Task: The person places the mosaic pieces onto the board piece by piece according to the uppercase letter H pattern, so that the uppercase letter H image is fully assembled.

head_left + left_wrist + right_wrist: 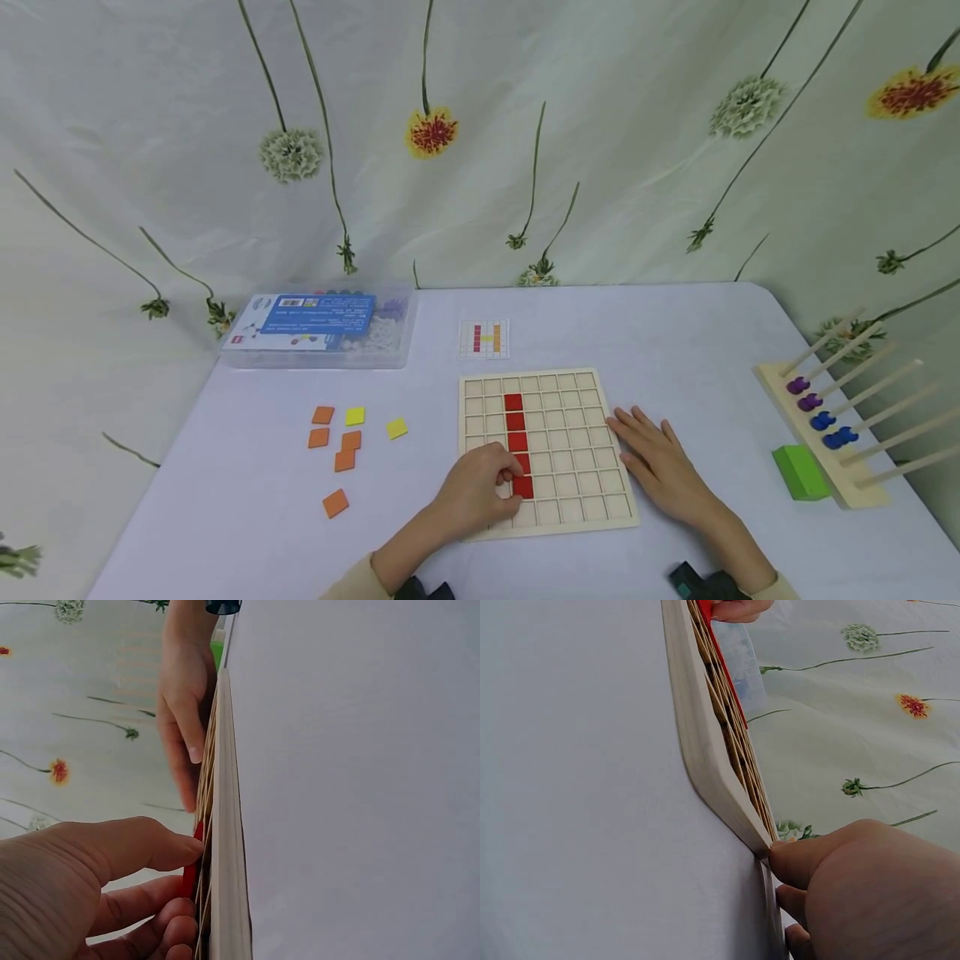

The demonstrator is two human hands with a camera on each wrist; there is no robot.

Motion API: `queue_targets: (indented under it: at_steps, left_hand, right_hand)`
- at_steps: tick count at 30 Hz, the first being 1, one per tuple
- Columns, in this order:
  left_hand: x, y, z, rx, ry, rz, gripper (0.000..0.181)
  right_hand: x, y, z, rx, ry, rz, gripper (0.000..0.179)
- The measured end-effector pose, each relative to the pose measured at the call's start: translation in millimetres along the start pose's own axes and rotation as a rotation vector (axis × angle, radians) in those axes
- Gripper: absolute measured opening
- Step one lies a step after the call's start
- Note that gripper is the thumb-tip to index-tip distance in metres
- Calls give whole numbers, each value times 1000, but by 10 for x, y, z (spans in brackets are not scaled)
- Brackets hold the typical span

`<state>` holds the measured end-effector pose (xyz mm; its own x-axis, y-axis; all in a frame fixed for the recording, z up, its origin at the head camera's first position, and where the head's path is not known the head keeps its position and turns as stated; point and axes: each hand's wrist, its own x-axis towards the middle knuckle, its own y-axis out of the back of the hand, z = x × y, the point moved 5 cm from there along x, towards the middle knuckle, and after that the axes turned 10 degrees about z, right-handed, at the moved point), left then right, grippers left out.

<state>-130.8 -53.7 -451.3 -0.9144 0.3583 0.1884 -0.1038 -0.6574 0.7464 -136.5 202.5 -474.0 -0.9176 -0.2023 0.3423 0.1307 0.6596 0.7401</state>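
Note:
A wooden grid board [577,483] lies on the table with several red square tiles [515,421] in one column. My left hand [474,487] is over the board's lower left part, thumb and index finger pinching the lowest red tile [523,487] at its left side. The left wrist view shows this red tile [193,862] tilted against the grid between thumb and fingers. My right hand [663,462] rests at the board's right edge with fingers extended; in the right wrist view its thumb touches the board's rim [742,817].
Several orange tiles [335,502] and two yellow tiles [397,428] lie left of the board. A small pattern card [484,339] sits behind it. A clear plastic box [322,329] stands at back left; a peg rack with beads [825,433] and a green block [801,472] are at right.

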Motion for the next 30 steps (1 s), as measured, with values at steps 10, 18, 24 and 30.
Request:
queue_targets:
  at_steps: [10,18,24,30]
  left_hand:
    - [-33,106,-20,45,-10,16,22]
    - [-173,762,-203,46,45,226,38]
    - [-284,1287,-490,94,29,427,45]
    - [-380,1640,-821,143,89,545,44]
  right_hand:
    - [-11,-19,19,1,-16,-8,47]
    - [-4,-6,7,-11,-7,3,47]
    - [-4,1,0,-10,-4,7,47]
    - [6,1,-6,-2,-5,1,47]
